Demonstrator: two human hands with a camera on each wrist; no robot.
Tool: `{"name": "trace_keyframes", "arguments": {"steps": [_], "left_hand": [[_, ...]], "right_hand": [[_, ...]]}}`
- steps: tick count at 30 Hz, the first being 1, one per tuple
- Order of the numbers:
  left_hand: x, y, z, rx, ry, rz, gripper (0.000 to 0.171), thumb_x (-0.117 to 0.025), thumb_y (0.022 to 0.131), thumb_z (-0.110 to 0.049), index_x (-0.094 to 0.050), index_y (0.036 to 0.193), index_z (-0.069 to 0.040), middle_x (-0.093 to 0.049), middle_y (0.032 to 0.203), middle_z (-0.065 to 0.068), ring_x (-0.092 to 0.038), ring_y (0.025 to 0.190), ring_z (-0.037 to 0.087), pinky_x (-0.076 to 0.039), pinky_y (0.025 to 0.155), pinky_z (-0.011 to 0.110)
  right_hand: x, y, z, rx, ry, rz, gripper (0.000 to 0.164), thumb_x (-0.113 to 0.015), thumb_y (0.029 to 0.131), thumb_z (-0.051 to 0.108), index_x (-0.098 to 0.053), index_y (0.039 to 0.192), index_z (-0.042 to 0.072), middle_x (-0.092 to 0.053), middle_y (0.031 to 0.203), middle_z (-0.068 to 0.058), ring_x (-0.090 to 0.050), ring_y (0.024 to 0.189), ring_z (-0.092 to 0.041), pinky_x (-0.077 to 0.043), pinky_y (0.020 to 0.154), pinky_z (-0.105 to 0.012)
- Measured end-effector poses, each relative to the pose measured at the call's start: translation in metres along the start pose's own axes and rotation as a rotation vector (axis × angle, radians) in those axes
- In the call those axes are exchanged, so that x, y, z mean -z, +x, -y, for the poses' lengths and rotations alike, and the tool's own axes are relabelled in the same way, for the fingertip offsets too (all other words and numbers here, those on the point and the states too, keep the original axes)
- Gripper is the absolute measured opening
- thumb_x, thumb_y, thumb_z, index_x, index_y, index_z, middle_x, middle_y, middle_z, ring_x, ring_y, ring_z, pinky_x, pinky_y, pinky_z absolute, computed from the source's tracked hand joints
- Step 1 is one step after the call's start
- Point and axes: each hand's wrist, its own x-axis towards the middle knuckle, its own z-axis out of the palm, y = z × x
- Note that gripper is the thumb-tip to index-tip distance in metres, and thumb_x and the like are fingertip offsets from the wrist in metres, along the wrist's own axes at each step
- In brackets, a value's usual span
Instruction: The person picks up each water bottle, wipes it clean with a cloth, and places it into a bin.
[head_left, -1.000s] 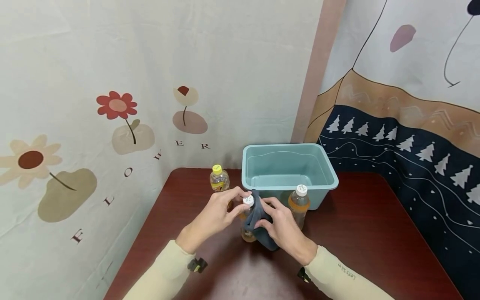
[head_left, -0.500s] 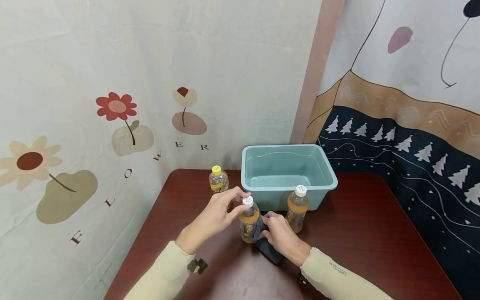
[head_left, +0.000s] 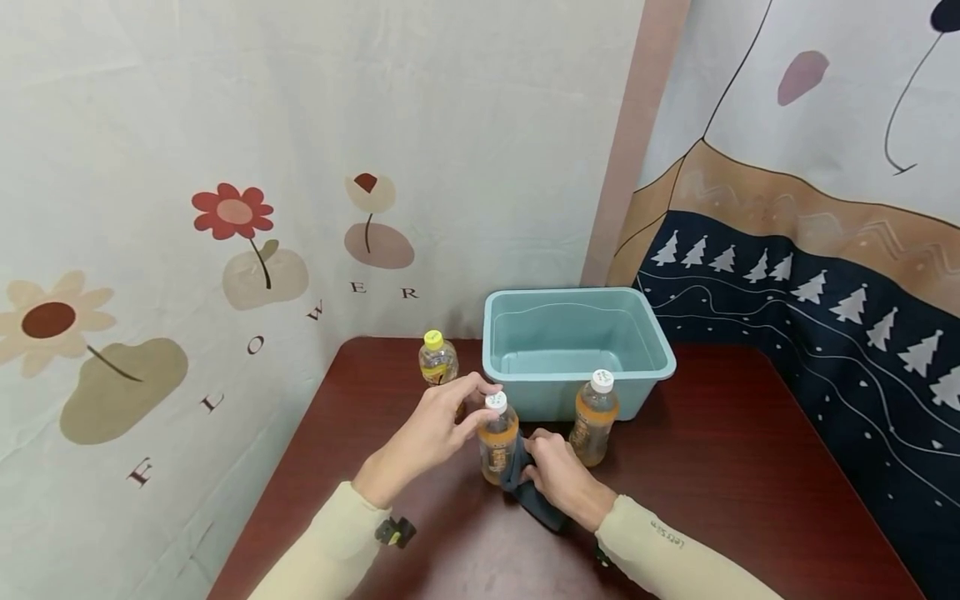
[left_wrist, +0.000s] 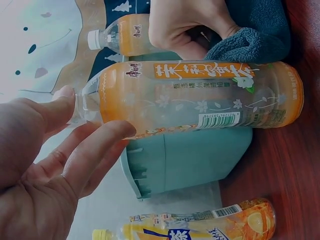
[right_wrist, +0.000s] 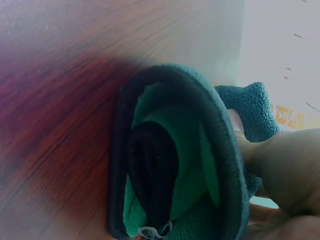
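Note:
A clear plastic bottle with a white cap and orange label stands upright on the table. My left hand pinches it at the cap and neck; the left wrist view shows the thumb on one side and fingers on the other. In my right hand is a dark blue-grey towel, pinched and pressed against the lower right side of that bottle. Seen from the right wrist, the towel hangs in a folded loop with a green inner side.
A similar white-capped bottle stands just right of my right hand. Behind is a light blue-green plastic bin. A yellow-capped bottle stands at the back left, partly behind my left hand. All are on a dark red wooden table.
My right hand has moved the towel down from beside the cap and neck to the bottle's lower side, uncovering the orange label. The left hand has stayed at the cap.

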Motion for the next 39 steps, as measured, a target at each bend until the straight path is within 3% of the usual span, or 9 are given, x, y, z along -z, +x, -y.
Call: {"name": "trace_keyframes", "arguments": {"steps": [10,16,20,27,32,39], "left_hand": [[0.0,-0.001,-0.001,0.005,-0.004,-0.005,0.026,-0.087,0.107,-0.017,-0.076,0.13,-0.015,-0.078,0.105,-0.003,-0.067,0.086,0.015,-0.056,0.073,0.023],[-0.001,0.0,-0.001,0.007,-0.003,-0.003,0.026,-0.087,0.107,-0.017,-0.076,0.129,-0.015,-0.078,0.104,-0.003,-0.068,0.086,0.018,-0.059,0.073,0.029],[-0.001,0.0,-0.001,0.008,-0.008,-0.002,0.026,-0.087,0.106,-0.017,-0.076,0.129,-0.015,-0.078,0.104,-0.003,-0.068,0.085,0.018,-0.062,0.072,0.035],[0.0,0.0,-0.001,0.02,-0.024,-0.003,0.027,-0.088,0.106,-0.017,-0.076,0.13,-0.015,-0.079,0.108,-0.003,-0.067,0.081,0.017,-0.057,0.068,0.024],[-0.001,0.001,0.0,0.029,-0.026,-0.002,0.026,-0.088,0.105,-0.017,-0.076,0.128,-0.016,-0.081,0.112,-0.002,-0.067,0.079,0.016,-0.057,0.067,0.023],[-0.002,0.003,0.001,0.05,-0.028,0.005,0.025,-0.089,0.105,-0.017,-0.077,0.127,-0.017,-0.077,0.101,-0.003,-0.066,0.078,0.012,-0.056,0.066,0.023]], "right_hand": [[0.001,0.0,0.001,-0.004,0.018,-0.007,0.021,-0.09,0.093,-0.011,-0.087,0.108,0.004,-0.079,0.109,-0.017,-0.082,0.095,-0.029,-0.062,0.07,-0.028],[0.008,-0.001,0.005,-0.012,0.02,-0.026,0.027,-0.088,0.094,-0.012,-0.088,0.114,0.007,-0.078,0.11,-0.014,-0.081,0.099,-0.028,-0.064,0.074,-0.031],[0.017,-0.001,0.011,-0.011,0.037,-0.075,0.034,-0.088,0.094,-0.013,-0.088,0.122,0.006,-0.078,0.113,-0.012,-0.082,0.103,-0.028,-0.068,0.08,-0.034],[0.037,0.002,0.024,-0.011,0.07,-0.163,0.045,-0.093,0.094,-0.005,-0.082,0.137,-0.004,-0.08,0.116,-0.012,-0.083,0.104,-0.028,-0.069,0.083,-0.035],[0.048,0.004,0.03,-0.005,0.065,-0.231,0.054,-0.098,0.092,0.004,-0.081,0.143,-0.002,-0.08,0.116,-0.011,-0.083,0.102,-0.028,-0.069,0.083,-0.035],[0.061,0.007,0.036,0.076,0.109,-0.307,0.064,-0.1,0.09,0.011,-0.077,0.149,-0.002,-0.077,0.122,-0.012,-0.083,0.105,-0.025,-0.07,0.085,-0.032]]}}
